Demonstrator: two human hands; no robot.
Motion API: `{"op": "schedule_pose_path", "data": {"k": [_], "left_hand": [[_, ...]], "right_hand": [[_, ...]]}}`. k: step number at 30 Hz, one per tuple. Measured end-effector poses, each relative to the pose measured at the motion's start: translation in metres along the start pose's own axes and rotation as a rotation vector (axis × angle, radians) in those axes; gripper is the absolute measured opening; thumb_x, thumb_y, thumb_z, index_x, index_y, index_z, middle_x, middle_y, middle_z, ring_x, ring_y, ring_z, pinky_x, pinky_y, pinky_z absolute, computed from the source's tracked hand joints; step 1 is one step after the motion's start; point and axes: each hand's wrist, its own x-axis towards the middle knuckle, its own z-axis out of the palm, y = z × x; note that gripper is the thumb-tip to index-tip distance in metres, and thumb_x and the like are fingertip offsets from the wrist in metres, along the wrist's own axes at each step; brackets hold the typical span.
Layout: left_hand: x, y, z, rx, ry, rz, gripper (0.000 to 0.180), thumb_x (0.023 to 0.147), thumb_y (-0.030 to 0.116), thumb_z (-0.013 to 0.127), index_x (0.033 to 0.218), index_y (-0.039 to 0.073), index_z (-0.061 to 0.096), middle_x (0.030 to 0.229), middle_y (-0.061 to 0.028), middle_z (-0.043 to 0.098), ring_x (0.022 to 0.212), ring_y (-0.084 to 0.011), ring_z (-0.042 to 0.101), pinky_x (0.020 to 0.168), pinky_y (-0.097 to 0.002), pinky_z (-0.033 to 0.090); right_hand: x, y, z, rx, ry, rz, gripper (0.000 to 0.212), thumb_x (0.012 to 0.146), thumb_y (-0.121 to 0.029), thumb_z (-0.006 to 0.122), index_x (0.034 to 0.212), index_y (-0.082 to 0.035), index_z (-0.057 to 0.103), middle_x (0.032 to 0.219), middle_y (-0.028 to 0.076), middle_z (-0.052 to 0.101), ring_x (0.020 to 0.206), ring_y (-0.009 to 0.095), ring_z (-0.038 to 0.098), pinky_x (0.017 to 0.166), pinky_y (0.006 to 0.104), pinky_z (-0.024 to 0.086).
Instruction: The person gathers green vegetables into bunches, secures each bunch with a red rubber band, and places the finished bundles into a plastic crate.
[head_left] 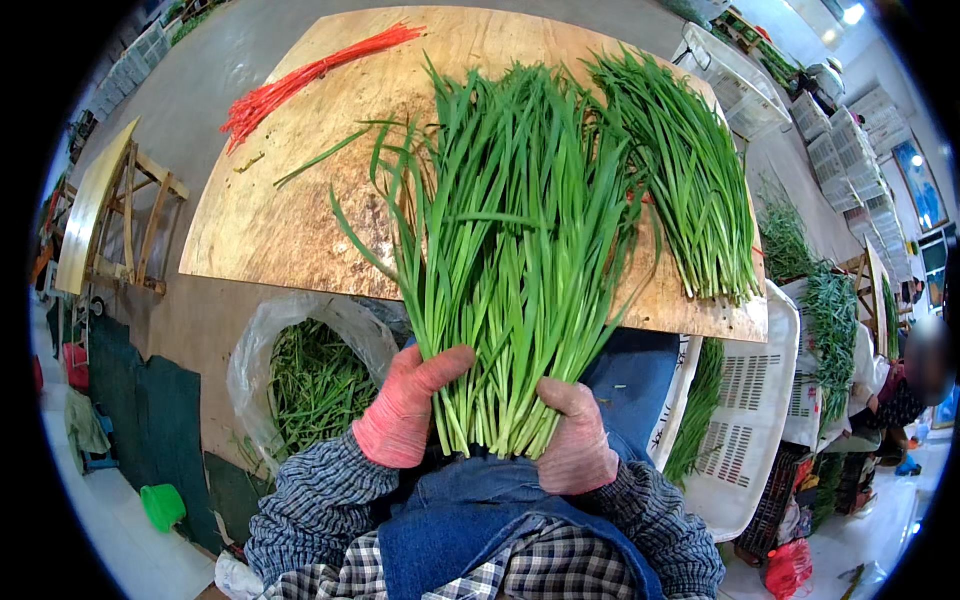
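Note:
A broad bunch of garlic chives [520, 260] spreads over the near edge of the wooden table, its pale cut ends toward me. My left hand [408, 405], in a pink glove, grips the stalks from the left with the thumb on top. From the right my right hand [575, 435], gloved in faded pink, closes on the same stalks near their ends. The fingers of both hands are mostly hidden beneath the bunch. Another bundle of chives [690, 180] lies to the right on the table. Red ties [310, 80] are heaped at the far left.
The wooden table [270, 225] stands before me. A clear plastic bag [250, 365] of loose green leaves sits below it on the left. At right is a white crate [745, 410] beside more chives [697, 410]. A person [900, 390] is farther right, near stacked crates [845, 160].

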Motion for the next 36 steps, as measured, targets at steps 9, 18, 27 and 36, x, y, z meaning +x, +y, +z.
{"op": "schedule_pose_path", "data": {"k": [9, 18, 27, 36], "left_hand": [[0.007, 0.011, 0.004, 0.121, -0.038, -0.060, 0.043, 0.085, 0.026, 0.063, 0.116, -0.002, 0.054, 0.107, -0.0088, 0.062, 0.092, -0.0152, 0.060, 0.082, -0.0287, 0.048], [0.030, -0.027, 0.017, 0.320, -0.029, 0.087, 0.047, 0.087, 0.036, 0.060, 0.119, 0.002, 0.052, 0.108, -0.0062, 0.061, 0.094, -0.0152, 0.058, 0.081, -0.0293, 0.047], [0.039, -0.035, 0.012, 0.738, 0.029, 0.063, 0.061, 0.083, 0.051, 0.057, 0.120, 0.003, 0.051, 0.109, -0.0171, 0.062, 0.102, -0.0309, 0.059, 0.085, -0.0369, 0.046], [0.023, -0.005, 0.014, 1.114, -0.150, -0.140, 0.053, 0.085, 0.048, 0.055, 0.119, 0.008, 0.057, 0.105, -0.0146, 0.064, 0.094, -0.0237, 0.061, 0.083, -0.0328, 0.046]], "right_hand": [[0.000, -0.001, -0.007, 0.005, -0.117, -0.049, 0.049, 0.083, -0.018, 0.052, 0.126, 0.003, 0.041, 0.116, 0.019, 0.056, 0.100, 0.029, 0.060, 0.086, 0.0434, 0.051], [0.008, 0.001, -0.009, -0.110, -0.010, -0.046, 0.042, 0.081, -0.010, 0.054, 0.121, 0.000, 0.046, 0.102, 0.013, 0.061, 0.085, 0.024, 0.064, 0.073, 0.0379, 0.055], [0.010, -0.013, -0.007, -0.425, 0.074, 0.012, 0.041, 0.072, -0.007, 0.055, 0.112, 0.003, 0.051, 0.092, 0.011, 0.061, 0.075, 0.020, 0.063, 0.066, 0.0296, 0.054], [0.000, -0.016, 0.003, -0.491, 0.089, 0.043, 0.036, 0.068, -0.009, 0.059, 0.101, 0.004, 0.055, 0.073, 0.011, 0.058, 0.060, 0.019, 0.058, 0.053, 0.0289, 0.048]]}}
